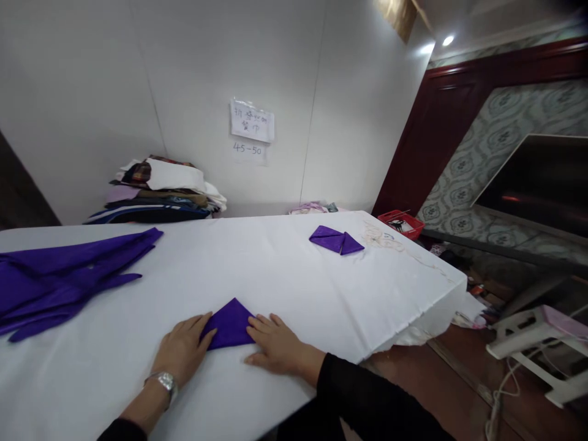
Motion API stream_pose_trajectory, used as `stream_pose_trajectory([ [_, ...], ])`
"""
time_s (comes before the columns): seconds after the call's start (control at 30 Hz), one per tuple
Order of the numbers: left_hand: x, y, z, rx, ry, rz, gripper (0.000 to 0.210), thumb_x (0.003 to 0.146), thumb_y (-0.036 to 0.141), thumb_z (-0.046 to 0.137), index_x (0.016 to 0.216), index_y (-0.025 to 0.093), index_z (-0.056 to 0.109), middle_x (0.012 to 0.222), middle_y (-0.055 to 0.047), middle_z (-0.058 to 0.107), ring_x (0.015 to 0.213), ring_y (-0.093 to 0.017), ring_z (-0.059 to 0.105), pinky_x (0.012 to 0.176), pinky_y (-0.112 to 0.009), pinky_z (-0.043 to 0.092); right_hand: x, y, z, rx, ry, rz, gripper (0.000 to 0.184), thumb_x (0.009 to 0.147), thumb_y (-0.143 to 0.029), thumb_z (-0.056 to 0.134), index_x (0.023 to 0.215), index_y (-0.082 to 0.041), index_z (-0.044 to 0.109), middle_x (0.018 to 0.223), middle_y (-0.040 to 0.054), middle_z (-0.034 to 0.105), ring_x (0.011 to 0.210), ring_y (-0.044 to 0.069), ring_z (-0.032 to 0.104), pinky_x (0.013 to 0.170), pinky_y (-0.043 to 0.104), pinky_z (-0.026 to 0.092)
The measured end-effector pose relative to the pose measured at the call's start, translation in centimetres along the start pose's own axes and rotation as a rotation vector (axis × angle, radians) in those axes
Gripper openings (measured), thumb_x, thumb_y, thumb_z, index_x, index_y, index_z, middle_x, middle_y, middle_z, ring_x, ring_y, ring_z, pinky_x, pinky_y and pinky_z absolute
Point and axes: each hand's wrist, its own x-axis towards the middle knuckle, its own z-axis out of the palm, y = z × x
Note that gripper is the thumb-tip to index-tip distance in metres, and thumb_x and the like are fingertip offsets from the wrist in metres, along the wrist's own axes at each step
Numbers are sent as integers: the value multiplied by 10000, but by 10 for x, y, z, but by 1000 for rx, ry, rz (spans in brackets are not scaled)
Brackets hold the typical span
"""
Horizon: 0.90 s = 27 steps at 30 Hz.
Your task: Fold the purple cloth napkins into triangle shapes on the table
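A purple cloth napkin [231,326], folded into a triangle with its peak pointing away from me, lies on the white tablecloth in front of me. My left hand [186,346] rests on its left corner, fingers extended and thumb apart along the edge. On the right corner, my right hand [273,344] lies flat with its fingers spread. Farther back to the right sits another folded purple napkin [335,239], a pointed shape with a slit across it. Loose, unfolded purple cloth [64,275] is spread at the left of the table.
The white-covered table [257,257] runs up to a pale wall with a paper sign [252,121]. Folded clothes [160,190] are piled behind the table at left. Beyond its right end are a red basket [404,225], a white stool [542,343] and a cable on the floor.
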Motion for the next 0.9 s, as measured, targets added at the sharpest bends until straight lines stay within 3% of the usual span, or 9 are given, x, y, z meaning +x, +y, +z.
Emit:
stream_pose_trajectory([
  [0.07, 8, 4, -9, -40, -62, -49, 508, 788, 411, 374, 1176, 137, 555, 1149, -124, 620, 1057, -285, 558, 877, -405, 413, -2, 0, -4, 53, -10, 3, 611, 871, -496, 460, 1396, -221, 309, 1476, 102, 264, 1360, 245, 206, 1104, 475, 102],
  [0.2, 18, 6, -18, -222, -283, -104, 318, 720, 425, 443, 850, 198, 623, 879, -61, 685, 839, -253, 625, 736, -345, 450, 0, 5, -9, 254, 0, 58, 601, 868, -467, 480, 1405, -289, 276, 1479, 58, 271, 1349, 237, 237, 1101, 474, 117],
  [0.33, 12, 8, -20, -339, -278, -39, 250, 703, 428, 460, 800, 226, 573, 762, -6, 657, 722, -213, 605, 677, -315, 434, 13, 17, -9, 595, 99, 205, 808, 769, -486, 616, 1431, -289, 198, 1467, 74, 286, 1297, 261, 336, 1018, 417, 325],
  [0.4, 8, 13, -22, -371, -313, 13, 252, 723, 438, 448, 813, 227, 552, 725, 7, 640, 685, -197, 589, 655, -302, 423, 23, 22, -10, 763, 134, 262, 959, 696, -463, 698, 1444, -274, 129, 1469, 101, 270, 1268, 259, 378, 979, 395, 373],
  [0.5, 7, 26, -28, -403, -355, 94, 222, 751, 422, 427, 791, 225, 519, 712, 18, 624, 678, -181, 574, 647, -286, 408, 35, 25, -11, 994, 119, 284, 1078, 631, -420, 756, 1449, -273, 69, 1376, 106, 414, 1161, 238, 491, 926, 386, 420],
  [0.57, 11, 36, -32, -400, -362, 129, 193, 758, 398, 423, 783, 222, 501, 715, 19, 619, 680, -175, 569, 641, -279, 399, 39, 24, -12, 1102, 119, 301, 1074, 605, -380, 777, 1445, -267, 117, 1236, 74, 543, 1063, 223, 554, 888, 382, 445],
  [0.67, 21, 49, -34, -361, -378, 162, 150, 752, 362, 434, 770, 223, 485, 689, 25, 603, 663, -168, 562, 618, -269, 382, 37, 23, -14, 1212, 207, 362, 937, 535, -294, 808, 1360, -258, 365, 1062, 20, 628, 955, 202, 594, 872, 366, 450],
  [0.77, 33, 64, -32, -350, -381, 199, 127, 747, 350, 454, 753, 226, 483, 681, 33, 599, 670, -163, 563, 615, -260, 376, 29, 28, -21, 1315, 249, 443, 623, 501, -256, 793, 1096, -211, 615, 892, 6, 667, 824, 194, 621, 826, 367, 463],
  [0.9, 54, 91, -31, -316, -325, 251, 111, 765, 331, 464, 761, 227, 502, 683, 24, 607, 659, -164, 571, 612, -267, 395, 18, 43, -46, 1299, 280, 447, 379, 493, -253, 768, 854, -170, 686, 774, 4, 680, 709, 172, 620, 785, 356, 466],
])
